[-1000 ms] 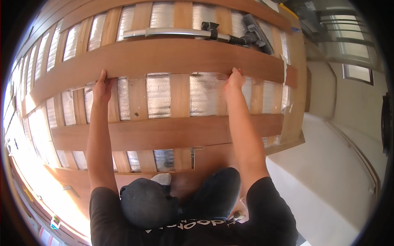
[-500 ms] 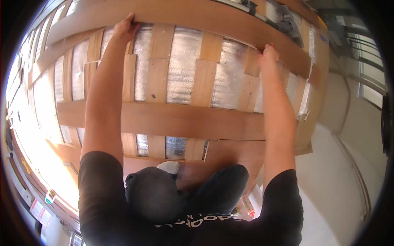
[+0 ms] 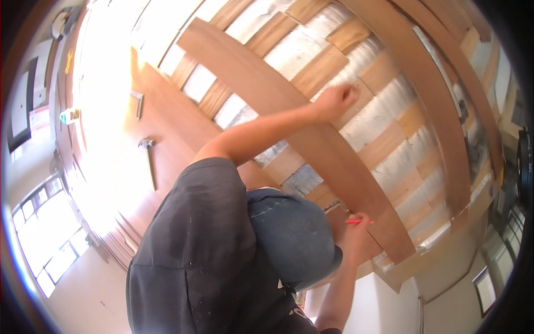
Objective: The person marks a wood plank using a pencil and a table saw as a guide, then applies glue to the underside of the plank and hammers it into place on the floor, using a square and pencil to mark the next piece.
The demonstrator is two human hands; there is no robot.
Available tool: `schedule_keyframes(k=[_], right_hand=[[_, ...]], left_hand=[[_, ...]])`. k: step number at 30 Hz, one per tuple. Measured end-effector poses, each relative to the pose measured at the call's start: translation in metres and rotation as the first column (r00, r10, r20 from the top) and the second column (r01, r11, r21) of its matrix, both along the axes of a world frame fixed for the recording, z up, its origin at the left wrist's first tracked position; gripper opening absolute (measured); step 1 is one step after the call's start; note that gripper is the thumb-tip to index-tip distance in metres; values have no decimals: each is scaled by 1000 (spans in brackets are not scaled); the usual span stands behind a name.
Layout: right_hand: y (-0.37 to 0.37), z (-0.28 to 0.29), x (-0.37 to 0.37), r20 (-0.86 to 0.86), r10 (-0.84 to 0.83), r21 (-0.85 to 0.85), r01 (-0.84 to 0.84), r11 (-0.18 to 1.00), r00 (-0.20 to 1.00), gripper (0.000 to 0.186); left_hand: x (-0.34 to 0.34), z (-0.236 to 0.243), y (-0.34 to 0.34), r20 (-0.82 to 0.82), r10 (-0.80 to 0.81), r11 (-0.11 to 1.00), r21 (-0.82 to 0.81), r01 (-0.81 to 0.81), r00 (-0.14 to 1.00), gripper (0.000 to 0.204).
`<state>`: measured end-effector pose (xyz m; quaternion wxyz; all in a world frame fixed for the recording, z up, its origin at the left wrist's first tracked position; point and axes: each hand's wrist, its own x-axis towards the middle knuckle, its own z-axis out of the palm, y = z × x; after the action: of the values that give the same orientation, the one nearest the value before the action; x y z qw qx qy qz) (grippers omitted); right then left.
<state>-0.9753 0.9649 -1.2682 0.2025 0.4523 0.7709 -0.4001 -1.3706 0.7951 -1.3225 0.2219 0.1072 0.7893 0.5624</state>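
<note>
In my right hand (image 3: 356,228) a thin red pencil (image 3: 360,222) is gripped, close to the near end of a loose brown floorboard (image 3: 311,145). My left hand (image 3: 336,102) hovers over wooden slats beside that board, its fingers loosely curled and smeared by motion. Nothing can be made out in it. The board slants across the slats (image 3: 384,145) and the silver foil (image 3: 361,119) showing between them. A second long brown board (image 3: 428,94) lies farther right across the slats. My knee partly hides laid brown flooring.
Laid brown flooring (image 3: 172,111) on the left bears a hammer (image 3: 148,161) and a metal square (image 3: 138,106). A small white-and-green container (image 3: 69,116) stands farther left, near strong glare. A pale wall edge (image 3: 384,300) is at lower right.
The view has swung to the left. My left hand has let go of the far board. My right hand, still with the red pencil, has come back toward my body, beside the nearer board.
</note>
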Motion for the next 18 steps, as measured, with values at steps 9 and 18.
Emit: schedule_keyframes(k=[9, 18], right_hand=[[-91, -4, 28, 278, 448, -31, -459, 888, 849, 37], [-124, 7, 56, 162, 581, 0, -589, 808, 797, 40]], left_hand=[[122, -13, -359, -171, -158, 851, -524, 46, 972, 29], [279, 34, -714, -562, 332, -278, -826, -490, 758, 44]])
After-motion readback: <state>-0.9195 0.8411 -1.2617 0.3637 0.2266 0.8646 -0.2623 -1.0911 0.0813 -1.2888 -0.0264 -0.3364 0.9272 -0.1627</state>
